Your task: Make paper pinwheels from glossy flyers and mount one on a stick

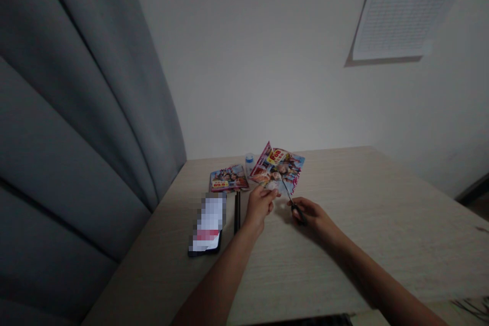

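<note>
My left hand (260, 205) pinches the lower edge of a colourful printed flyer (284, 165), holding it up off the table. A fold or cut flap stands up at the flyer's upper left. In my right hand (308, 213) is a pair of scissors (292, 201), fingers closed round the dark handles. The blades point up and to the left and reach the flyer's lower middle. Whether the blades are apart is too small to tell. Left of my left hand lies a stack of similar flyers (229, 179).
On the wooden table (382, 224), a phone (208, 221) with a lit, blurred screen lies beside dark chopstick-like sticks (237, 211). A small clear bottle with a blue band (249, 160) stands behind. Grey curtain (95, 86) hangs left; a lined sheet (397, 20) is on the wall.
</note>
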The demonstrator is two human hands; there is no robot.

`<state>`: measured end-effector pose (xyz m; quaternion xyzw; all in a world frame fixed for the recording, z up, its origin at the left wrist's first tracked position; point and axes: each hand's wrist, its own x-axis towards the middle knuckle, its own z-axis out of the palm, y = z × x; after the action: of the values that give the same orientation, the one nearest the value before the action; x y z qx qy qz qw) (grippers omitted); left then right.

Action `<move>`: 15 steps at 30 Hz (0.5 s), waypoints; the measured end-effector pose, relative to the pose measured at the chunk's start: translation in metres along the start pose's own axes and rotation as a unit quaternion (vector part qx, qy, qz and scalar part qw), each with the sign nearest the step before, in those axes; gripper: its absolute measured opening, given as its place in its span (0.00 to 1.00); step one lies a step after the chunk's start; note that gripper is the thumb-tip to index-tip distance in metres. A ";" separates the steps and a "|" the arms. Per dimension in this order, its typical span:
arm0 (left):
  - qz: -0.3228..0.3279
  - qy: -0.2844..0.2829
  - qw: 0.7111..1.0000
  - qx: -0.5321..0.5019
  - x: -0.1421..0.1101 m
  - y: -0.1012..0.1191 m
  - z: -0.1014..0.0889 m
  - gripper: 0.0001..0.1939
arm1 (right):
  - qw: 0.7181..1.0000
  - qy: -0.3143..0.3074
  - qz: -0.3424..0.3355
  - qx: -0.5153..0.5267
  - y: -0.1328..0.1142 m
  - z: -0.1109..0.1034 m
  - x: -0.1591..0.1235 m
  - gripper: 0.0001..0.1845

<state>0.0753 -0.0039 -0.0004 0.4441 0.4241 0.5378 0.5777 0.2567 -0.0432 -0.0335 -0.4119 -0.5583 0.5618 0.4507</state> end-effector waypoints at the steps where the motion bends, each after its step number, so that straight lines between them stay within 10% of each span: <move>1: 0.000 -0.002 1.000 0.000 0.000 0.000 0.000 0.20 | 1.000 0.000 0.000 0.003 -0.001 0.000 0.000 0.25; 15: -0.007 0.004 1.000 0.001 0.000 -0.001 0.001 0.19 | 1.000 0.006 0.006 0.007 -0.007 0.003 -0.002 0.25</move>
<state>0.0768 -0.0045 -0.0007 0.4394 0.4297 0.5354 0.5793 0.2546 -0.0462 -0.0270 -0.4153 -0.5495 0.5657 0.4535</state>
